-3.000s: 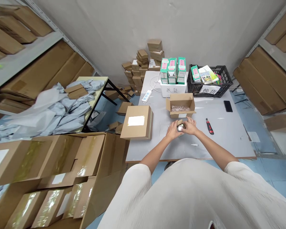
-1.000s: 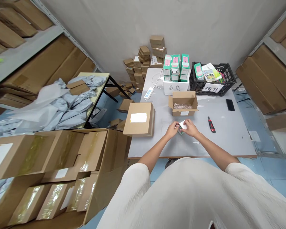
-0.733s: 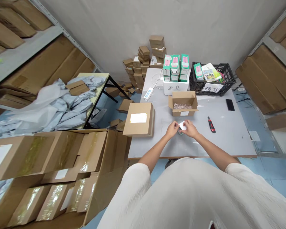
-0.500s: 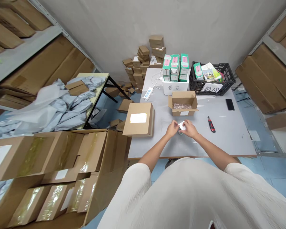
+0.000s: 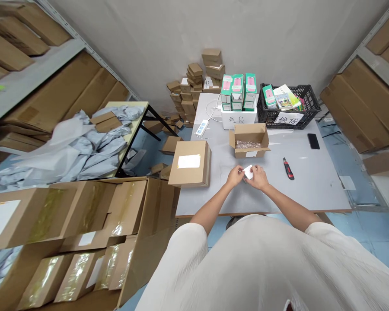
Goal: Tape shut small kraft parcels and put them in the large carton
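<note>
A small white box [image 5: 248, 172] is held between my two hands above the near part of the table. My left hand [image 5: 235, 176] pinches its left edge. On the other side my right hand [image 5: 258, 178] has its fingers closed round the right edge; they hide part of it. Just beyond stands an open cardboard box [image 5: 251, 153], flaps out, with clear bubble wrap [image 5: 248, 144] inside. To the right lies a red and black box cutter [image 5: 288, 169].
A closed carton [image 5: 188, 172] sits on the table's left. Behind are a white bin [image 5: 238, 121] of green-and-pink boxes and a black crate [image 5: 283, 120] with booklets. A phone [image 5: 313, 141] lies at right, a power strip [image 5: 202, 128] at left. A large carton [image 5: 155, 216] of parcels stands left.
The small box has turned in my hands, so more of its white face shows and the green part below is no longer visible. Both hands have stayed nearly in place.
</note>
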The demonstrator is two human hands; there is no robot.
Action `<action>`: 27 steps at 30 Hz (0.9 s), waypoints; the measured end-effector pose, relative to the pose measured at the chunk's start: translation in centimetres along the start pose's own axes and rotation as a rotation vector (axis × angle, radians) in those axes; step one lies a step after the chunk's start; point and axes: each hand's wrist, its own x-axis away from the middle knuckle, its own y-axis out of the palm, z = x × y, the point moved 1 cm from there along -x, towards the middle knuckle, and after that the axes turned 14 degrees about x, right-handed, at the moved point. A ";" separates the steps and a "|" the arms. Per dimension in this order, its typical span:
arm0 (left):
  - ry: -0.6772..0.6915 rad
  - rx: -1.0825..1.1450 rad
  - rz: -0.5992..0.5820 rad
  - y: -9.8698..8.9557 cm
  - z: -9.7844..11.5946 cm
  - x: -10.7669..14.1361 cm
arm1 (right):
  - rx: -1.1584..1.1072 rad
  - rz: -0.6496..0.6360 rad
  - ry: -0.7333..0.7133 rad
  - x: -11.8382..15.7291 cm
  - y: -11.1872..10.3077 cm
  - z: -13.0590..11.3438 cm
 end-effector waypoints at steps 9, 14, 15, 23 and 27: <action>-0.029 0.076 -0.059 -0.3 0.0 0.2 | -0.083 -0.004 0.049 -0.7 -0.5 0.1; -0.039 0.178 -0.114 -1.1 -0.9 0.4 | -0.265 -0.122 0.048 -1.7 -4.0 2.4; -0.049 0.204 -0.152 -1.4 -1.0 0.5 | -0.308 -0.143 0.042 -2.0 -4.8 2.8; -0.132 0.473 -0.481 -1.9 0.4 0.4 | -0.617 -0.299 -0.115 -5.0 -10.1 4.0; -0.194 0.516 -0.487 -1.9 1.2 0.8 | -0.751 -0.322 -0.097 -5.7 -10.5 4.1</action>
